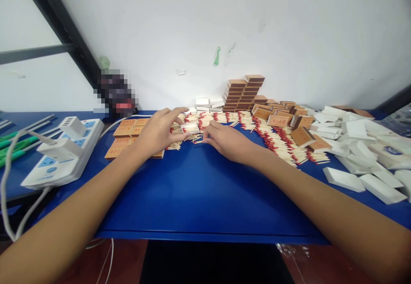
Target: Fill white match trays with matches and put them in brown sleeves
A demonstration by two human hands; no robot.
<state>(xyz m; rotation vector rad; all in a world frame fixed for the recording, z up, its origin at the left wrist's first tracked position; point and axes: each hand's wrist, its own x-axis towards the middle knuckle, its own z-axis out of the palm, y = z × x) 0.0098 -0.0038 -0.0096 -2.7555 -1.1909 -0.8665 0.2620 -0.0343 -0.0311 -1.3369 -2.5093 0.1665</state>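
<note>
My left hand (159,129) grips a small white matchbox tray (190,128) between thumb and fingers, just above the loose matches. My right hand (226,140) is right of the tray, its fingers curled and pressed together. Whether a match sits in that pinch is too small to tell; loose matches lie beside its fingertips. Red-tipped matches (276,140) spread in a curved band behind both hands and to the right. Orange matchboxes (123,140) lie in rows by my left forearm, which partly hides them.
Brown matchboxes (242,93) stand stacked against the wall, with more boxes (279,119) heaped on the matches. White trays (359,151) pile up at the right beside a plastic packet (393,153). A power strip (77,155) with plugs and cables lies at the left.
</note>
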